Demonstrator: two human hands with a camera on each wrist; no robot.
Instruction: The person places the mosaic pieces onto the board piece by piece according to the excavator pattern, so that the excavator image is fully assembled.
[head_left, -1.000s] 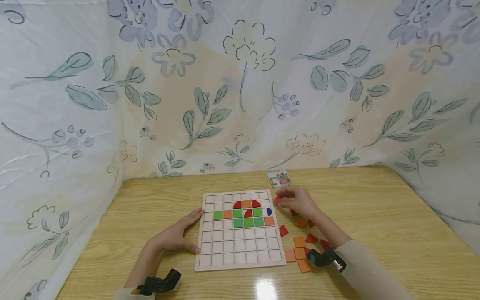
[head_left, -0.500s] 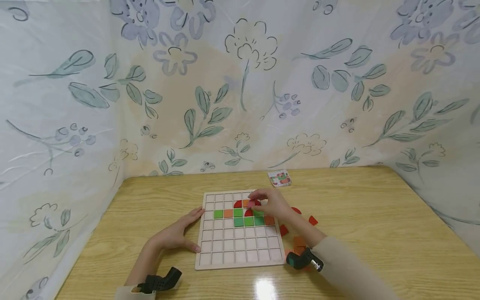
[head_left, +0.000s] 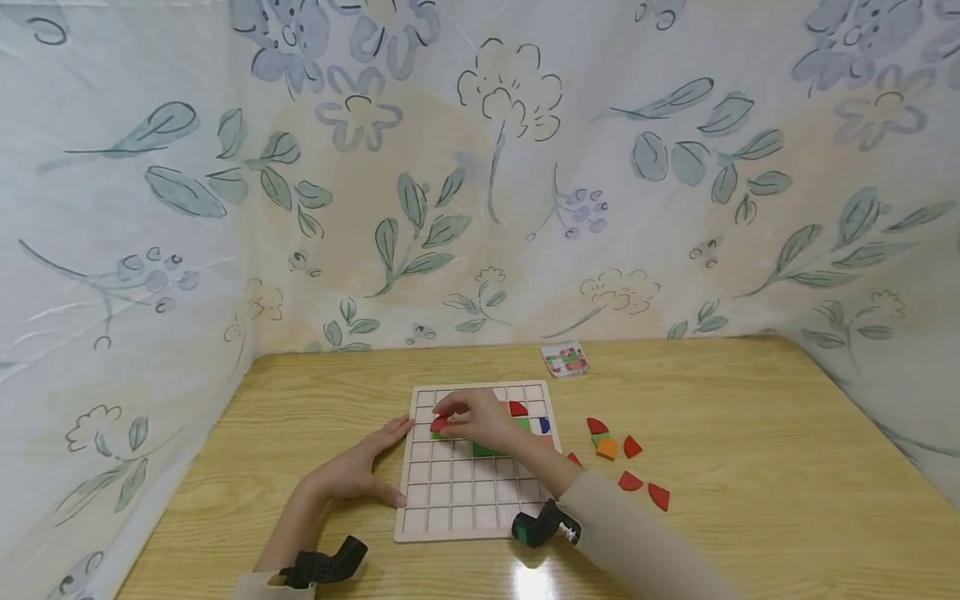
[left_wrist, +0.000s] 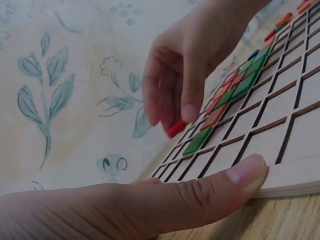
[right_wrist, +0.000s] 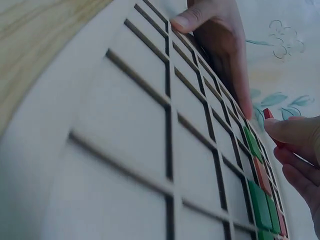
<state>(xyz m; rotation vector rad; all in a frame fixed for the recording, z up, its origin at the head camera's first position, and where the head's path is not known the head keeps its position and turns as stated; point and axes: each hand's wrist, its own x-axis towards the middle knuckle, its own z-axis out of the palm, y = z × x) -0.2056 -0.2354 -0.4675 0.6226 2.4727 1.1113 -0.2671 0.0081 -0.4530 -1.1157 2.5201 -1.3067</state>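
Note:
My right hand (head_left: 483,417) pinches a red quarter-circle tile (left_wrist: 176,128) between thumb and fingers, over the upper left of a wooden grid board (head_left: 457,492). A green square tile (left_wrist: 198,141) lies in the grid just below the red one. Several green, orange and red tiles fill cells in the upper part, some hidden behind the right hand. A blue half-round tile (head_left: 544,425) sits near the right edge. Spread along the board's left edge, my left hand (head_left: 348,471) touches it with thumb (left_wrist: 245,175) and fingers.
Right of the board lie loose red quarter-circle tiles (head_left: 631,481) and an orange square tile (head_left: 607,448) overlapping a green one. A small picture card (head_left: 565,359) rests behind the board, near the floral cloth (head_left: 510,250). Wood tabletop (head_left: 750,433) surrounds everything.
Carrying the red quarter-circle tile, the right hand has swept left across the board from beyond its right edge. The left hand keeps its place at the left edge.

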